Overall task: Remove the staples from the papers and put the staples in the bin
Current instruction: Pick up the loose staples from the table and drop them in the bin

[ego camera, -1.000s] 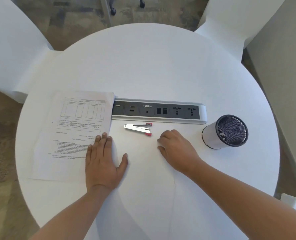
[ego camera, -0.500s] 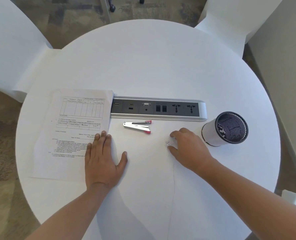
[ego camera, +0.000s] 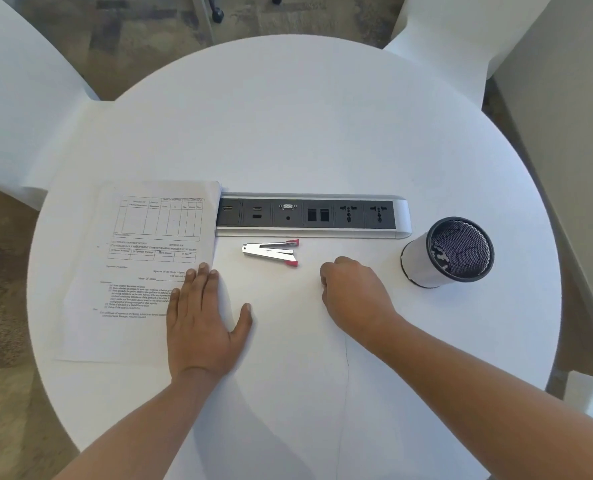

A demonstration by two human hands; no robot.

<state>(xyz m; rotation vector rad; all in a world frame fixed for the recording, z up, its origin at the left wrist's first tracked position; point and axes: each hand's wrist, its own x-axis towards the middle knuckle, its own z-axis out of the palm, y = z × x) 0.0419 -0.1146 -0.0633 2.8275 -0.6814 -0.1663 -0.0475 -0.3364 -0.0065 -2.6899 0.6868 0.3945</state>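
A stack of printed papers (ego camera: pixel 142 265) lies on the left of the round white table (ego camera: pixel 305 133). My left hand (ego camera: pixel 205 320) rests flat, palm down, with its fingertips on the stack's right edge and the thumb spread on the table. A silver staple tool with red tips (ego camera: pixel 272 251) lies between my hands, just in front of the socket strip. My right hand (ego camera: pixel 355 296) sits knuckles up to the right of the tool, its fingers curled under against the table. Its fingertips are hidden, and no staple shows. The black mesh bin (ego camera: pixel 450 252) stands to the right of that hand.
A grey socket strip (ego camera: pixel 312 216) is set into the table behind the tool. White chairs stand at the far left (ego camera: pixel 21 109) and far right (ego camera: pixel 454 32). A wall (ego camera: pixel 572 133) runs along the right side.
My right hand slid right toward the bin half a second ago, then came back left with its fingers curled tighter. The left hand, papers and tool have stayed put.
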